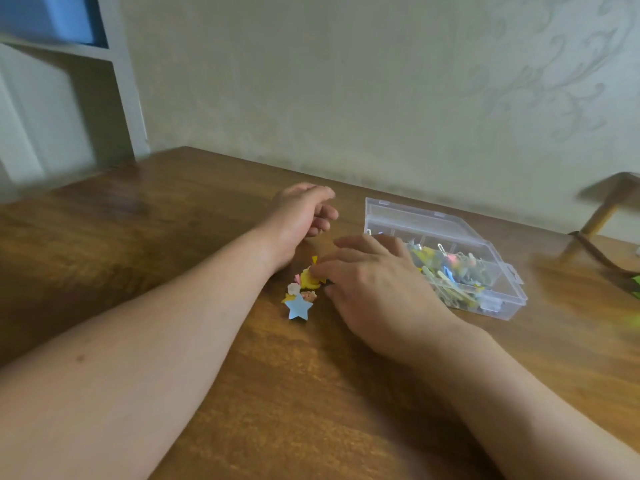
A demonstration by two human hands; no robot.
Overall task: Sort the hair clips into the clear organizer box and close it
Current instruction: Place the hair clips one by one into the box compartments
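A small heap of hair clips (302, 292) lies on the wooden table (138, 237); a light blue star clip (298, 307) is at its front and a yellow clip (309, 278) behind it. My right hand (374, 289) lies over the heap's right side, fingertips touching the yellow clip. My left hand (304, 211) hovers just beyond the heap, fingers loosely curled, with nothing in it. The clear organizer box (446, 258) stands to the right, its lid (398, 216) raised at the back, with several coloured clips inside. My right hand hides the box's near-left corner.
The table runs up to a pale patterned wall (346, 98). A white shelf unit (69, 98) stands at the far left. At the right edge are a wooden stand (609, 202), a dark cord (599, 254) and something green (635, 287).
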